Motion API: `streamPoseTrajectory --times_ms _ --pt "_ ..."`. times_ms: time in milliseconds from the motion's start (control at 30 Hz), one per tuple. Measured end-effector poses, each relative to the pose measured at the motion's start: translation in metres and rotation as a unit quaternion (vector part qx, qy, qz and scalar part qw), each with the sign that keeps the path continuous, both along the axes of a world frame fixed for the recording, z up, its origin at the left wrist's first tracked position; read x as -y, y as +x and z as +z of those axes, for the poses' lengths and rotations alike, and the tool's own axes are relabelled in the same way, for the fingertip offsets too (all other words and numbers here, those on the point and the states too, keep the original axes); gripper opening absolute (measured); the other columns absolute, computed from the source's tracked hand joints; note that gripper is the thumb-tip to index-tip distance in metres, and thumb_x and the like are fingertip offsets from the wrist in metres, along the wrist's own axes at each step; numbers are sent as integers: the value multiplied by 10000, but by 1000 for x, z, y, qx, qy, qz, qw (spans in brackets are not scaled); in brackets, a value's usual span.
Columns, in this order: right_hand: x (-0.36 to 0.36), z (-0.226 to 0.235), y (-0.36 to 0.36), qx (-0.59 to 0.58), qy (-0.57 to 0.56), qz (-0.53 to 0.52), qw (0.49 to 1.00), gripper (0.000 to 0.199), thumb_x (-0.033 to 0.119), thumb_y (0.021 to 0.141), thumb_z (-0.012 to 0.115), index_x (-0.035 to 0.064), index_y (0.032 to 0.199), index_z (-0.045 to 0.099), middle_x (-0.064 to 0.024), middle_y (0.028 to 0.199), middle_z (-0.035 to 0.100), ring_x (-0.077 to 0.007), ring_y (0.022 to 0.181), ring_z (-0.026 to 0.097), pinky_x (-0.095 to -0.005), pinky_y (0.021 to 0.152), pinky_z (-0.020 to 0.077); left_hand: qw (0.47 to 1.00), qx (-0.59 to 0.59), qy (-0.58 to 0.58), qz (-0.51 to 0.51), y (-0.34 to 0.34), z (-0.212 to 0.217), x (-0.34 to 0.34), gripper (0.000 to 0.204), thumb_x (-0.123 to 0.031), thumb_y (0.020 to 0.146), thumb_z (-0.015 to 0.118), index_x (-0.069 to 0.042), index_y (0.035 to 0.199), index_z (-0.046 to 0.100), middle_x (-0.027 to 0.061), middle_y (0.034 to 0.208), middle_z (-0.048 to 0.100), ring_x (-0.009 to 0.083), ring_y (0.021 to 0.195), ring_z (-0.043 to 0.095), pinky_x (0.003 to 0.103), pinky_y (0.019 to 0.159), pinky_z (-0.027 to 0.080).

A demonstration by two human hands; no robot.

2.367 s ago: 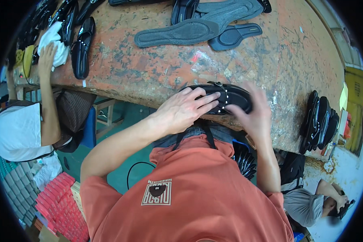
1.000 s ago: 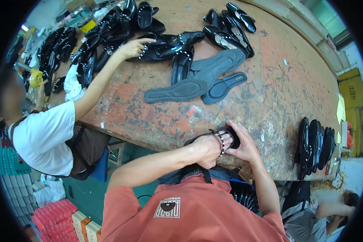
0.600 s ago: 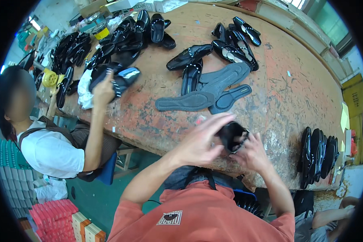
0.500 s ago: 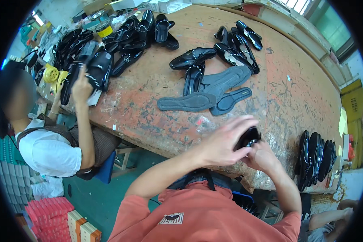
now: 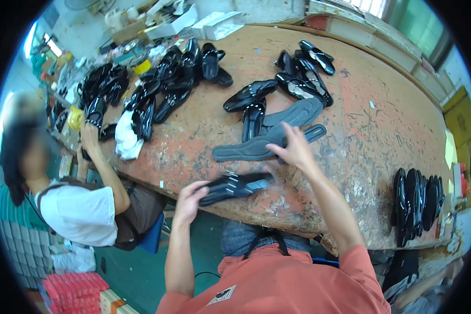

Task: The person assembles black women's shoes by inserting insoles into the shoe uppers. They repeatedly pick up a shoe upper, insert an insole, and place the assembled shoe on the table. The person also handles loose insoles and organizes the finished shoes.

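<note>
My left hand (image 5: 187, 203) grips one end of a black patent shoe (image 5: 230, 188) with shiny studs across its strap. The shoe is held sideways near the table's front edge and is smeared by motion. My right hand (image 5: 299, 150) is open, thumb and fingers apart, over a loose pile of insoles. A long grey insole (image 5: 238, 151) lies by its thumb, and another grey insole (image 5: 298, 112) lies farther back. A smaller dark insole (image 5: 315, 132) is partly hidden by the hand. Whether my fingers touch the pile I cannot tell.
Black shoes (image 5: 254, 97) lie just behind the insoles, with several more (image 5: 309, 78) at the back. A row of black shoes (image 5: 411, 204) stands at the right edge. On the left, a co-worker (image 5: 78, 209) handles a shoe beside a large shoe heap (image 5: 167, 73).
My hands, together around the shoe before, have parted. My left hand has carried the shoe leftward, and my right hand has moved forward to the insoles. The co-worker's raised hand has lowered.
</note>
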State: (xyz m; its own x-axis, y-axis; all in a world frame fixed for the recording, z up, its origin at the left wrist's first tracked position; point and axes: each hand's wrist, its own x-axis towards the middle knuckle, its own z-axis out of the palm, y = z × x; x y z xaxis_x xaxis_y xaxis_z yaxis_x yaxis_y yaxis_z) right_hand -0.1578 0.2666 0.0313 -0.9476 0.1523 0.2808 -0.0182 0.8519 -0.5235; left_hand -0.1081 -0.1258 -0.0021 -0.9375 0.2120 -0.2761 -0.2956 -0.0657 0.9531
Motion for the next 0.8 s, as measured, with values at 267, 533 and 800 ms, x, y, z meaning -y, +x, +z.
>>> streamPoseTrajectory --times_ms 267,533,800 --pt "-23 48 98 -262 -6 129 956 235 33 794 824 47 1005 722 -118 1117 762 -311 1068 737 -459 935 556 754 -346 -468 305 -82 -39 27 358 -94 1085 631 27 1422 614 122 1255 736 251 1191 700 363 1071 527" --pt "-125 3 283 43 57 -69 995 280 126 825 864 17 960 644 -170 1316 723 -425 1294 650 -556 1078 509 840 -390 -376 22 -192 38 -325 475 -477 989 753 -5 988 803 161 1156 765 360 1092 708 459 947 553" --pt "-98 -9 212 91 83 -212 970 538 345 768 946 49 1041 589 -283 1561 491 -499 1474 438 -558 1176 407 921 -86 -379 33 -292 32 -413 574 -401 904 745 64 1239 763 321 1324 713 433 1232 711 489 1033 557"
